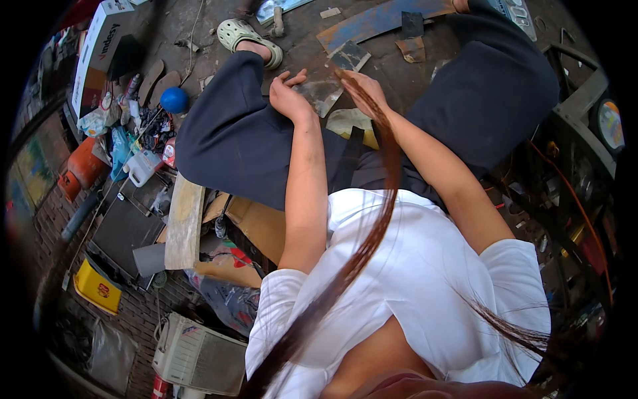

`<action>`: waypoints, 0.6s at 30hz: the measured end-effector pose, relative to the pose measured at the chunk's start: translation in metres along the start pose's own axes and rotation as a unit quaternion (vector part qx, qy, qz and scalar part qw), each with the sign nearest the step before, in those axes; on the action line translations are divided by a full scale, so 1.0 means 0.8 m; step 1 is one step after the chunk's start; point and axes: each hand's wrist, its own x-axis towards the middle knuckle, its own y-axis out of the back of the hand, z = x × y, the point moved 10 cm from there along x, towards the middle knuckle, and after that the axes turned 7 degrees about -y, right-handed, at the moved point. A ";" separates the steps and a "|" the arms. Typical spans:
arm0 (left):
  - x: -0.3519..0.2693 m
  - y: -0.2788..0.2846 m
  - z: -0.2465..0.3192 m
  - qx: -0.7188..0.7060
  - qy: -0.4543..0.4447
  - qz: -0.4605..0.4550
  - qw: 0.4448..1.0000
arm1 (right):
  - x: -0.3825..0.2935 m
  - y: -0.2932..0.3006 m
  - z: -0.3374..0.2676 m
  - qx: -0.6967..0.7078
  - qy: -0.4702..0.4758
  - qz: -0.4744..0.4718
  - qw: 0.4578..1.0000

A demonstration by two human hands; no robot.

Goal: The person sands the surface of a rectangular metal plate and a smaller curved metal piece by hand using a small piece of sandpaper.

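My left hand (291, 99) is in front of my left knee, its fingers loosely curled and partly spread, with nothing visible in it. My right hand (368, 92) is a little to the right, fingers pointing forward. A long lock of brown hair (386, 144) hangs across the view and crosses its fingers, so its grip is unclear. Between the hands lies a greyish, shiny flat piece (319, 92) on the ground. Just beyond it rests a dark square plate (350, 56) with pale edges. A pale and yellow item (354, 124) lies between my legs.
Ahead lies a long flat strip (384, 22) with blue paint and rust, bearing a small dark plate (412, 24). Leftward are a blue ball (174, 100), white jug (142, 167), orange gas cylinder (84, 164), wooden board (183, 224) and cardboard (259, 219). A metal frame (583, 95) stands right.
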 end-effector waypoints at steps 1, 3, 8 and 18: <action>0.000 0.001 -0.001 -0.001 0.002 0.001 1.000 | -0.001 0.000 -0.001 -0.005 0.016 0.006 1.000; 0.001 0.004 -0.003 0.005 0.001 0.006 1.000 | -0.004 0.003 -0.010 -0.016 0.047 0.019 0.999; 0.006 0.030 -0.020 0.013 0.025 0.049 0.998 | -0.059 0.005 -0.073 -0.028 0.093 0.025 0.995; -0.002 0.028 -0.017 0.043 0.052 0.059 0.996 | -0.052 0.008 -0.079 -0.127 0.141 0.042 0.981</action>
